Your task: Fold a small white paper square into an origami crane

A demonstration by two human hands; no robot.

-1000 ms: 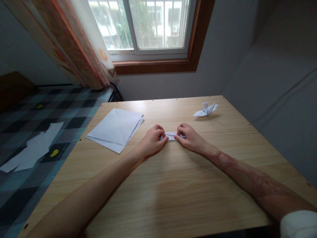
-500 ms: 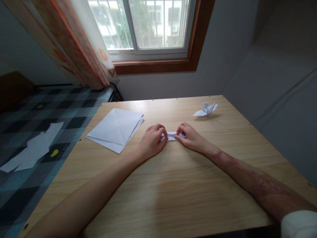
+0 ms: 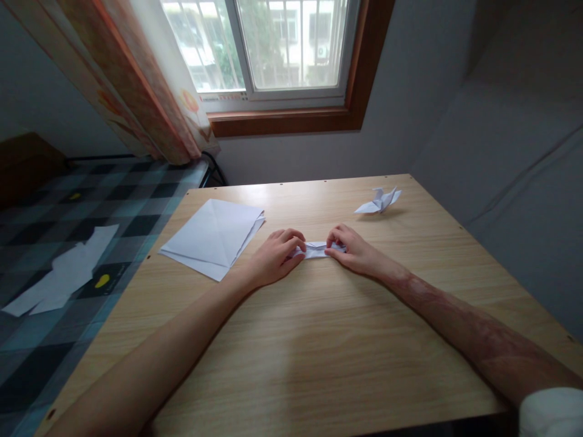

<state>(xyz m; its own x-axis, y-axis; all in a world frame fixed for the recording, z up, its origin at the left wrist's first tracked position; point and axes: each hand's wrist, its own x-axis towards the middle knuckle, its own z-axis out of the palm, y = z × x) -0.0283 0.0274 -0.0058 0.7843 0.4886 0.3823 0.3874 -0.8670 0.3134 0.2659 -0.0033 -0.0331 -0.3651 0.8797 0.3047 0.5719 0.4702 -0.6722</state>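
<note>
A small folded white paper (image 3: 315,250) lies on the wooden table between my hands, long side running left to right. At its left end, the thumb and fingers of my left hand (image 3: 279,258) pinch the paper. My right hand (image 3: 350,250) grips the other end, thumb nearest me and fingers curled over the top. Both ends are hidden under the fingers; only the middle strip with its crease shows. Beyond my right hand stands a folded white paper crane (image 3: 379,201) with its wings spread.
Several white paper squares (image 3: 214,233) are stacked at the table's left. White paper scraps (image 3: 68,270) lie on the checked bed (image 3: 150,212) beside the wooden table (image 3: 291,340). Behind the table are a wall, a window (image 3: 291,48) and an orange curtain (image 3: 141,79).
My left hand has shifted slightly left and its fingers have loosened a little. My right hand has slid slightly right along the paper, so more of the middle shows.
</note>
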